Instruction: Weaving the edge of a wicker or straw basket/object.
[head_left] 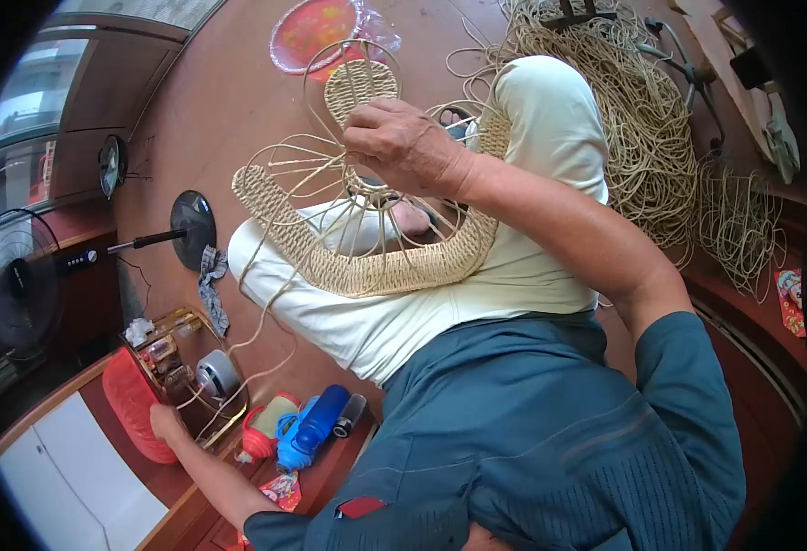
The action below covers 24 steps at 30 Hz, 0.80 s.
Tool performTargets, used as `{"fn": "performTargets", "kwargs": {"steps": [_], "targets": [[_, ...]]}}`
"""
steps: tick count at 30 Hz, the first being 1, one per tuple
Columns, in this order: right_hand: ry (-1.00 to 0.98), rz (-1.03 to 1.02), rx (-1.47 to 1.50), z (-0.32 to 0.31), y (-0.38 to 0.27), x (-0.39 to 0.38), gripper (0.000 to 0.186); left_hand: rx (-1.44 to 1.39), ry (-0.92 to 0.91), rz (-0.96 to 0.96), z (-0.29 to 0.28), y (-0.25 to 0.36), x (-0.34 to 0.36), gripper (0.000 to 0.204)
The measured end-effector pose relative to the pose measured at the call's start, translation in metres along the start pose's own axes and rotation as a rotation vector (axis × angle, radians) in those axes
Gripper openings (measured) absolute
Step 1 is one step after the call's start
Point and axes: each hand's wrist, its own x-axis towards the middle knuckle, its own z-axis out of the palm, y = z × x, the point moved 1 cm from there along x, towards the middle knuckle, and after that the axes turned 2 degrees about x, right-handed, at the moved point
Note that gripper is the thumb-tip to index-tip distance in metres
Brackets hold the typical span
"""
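A half-woven straw frame with bare looped spokes, a U-shaped woven band and a small woven oval rests across my thighs. My right hand grips the frame near its centre, fingers bent around the spokes. My left hand reaches down at the lower left beside a red plastic basin and an open box of small items with a silver round object. A pale cord runs by that hand; what the fingers hold is too small to make out.
A large tangled cord pile lies at right near a chair base. Bottles stand lower left. A standing fan, a round black base and a cloth are at left; a red basin sits at the top.
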Motion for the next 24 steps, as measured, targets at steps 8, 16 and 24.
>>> {"fn": "performTargets", "kwargs": {"steps": [8,16,24], "targets": [[-0.027,0.027,0.024,-0.006,0.000,0.004,0.013,-1.082,0.545,0.983,-0.186,0.349,-0.169,0.033],[-0.068,0.040,0.036,-0.009,-0.004,0.003,0.014,-0.953,0.581,1.329,-0.225,0.410,-0.157,0.011],[0.054,0.067,-0.045,-0.024,-0.009,0.006,0.021,-0.860,0.456,1.463,-0.281,0.425,-0.123,0.012]]}}
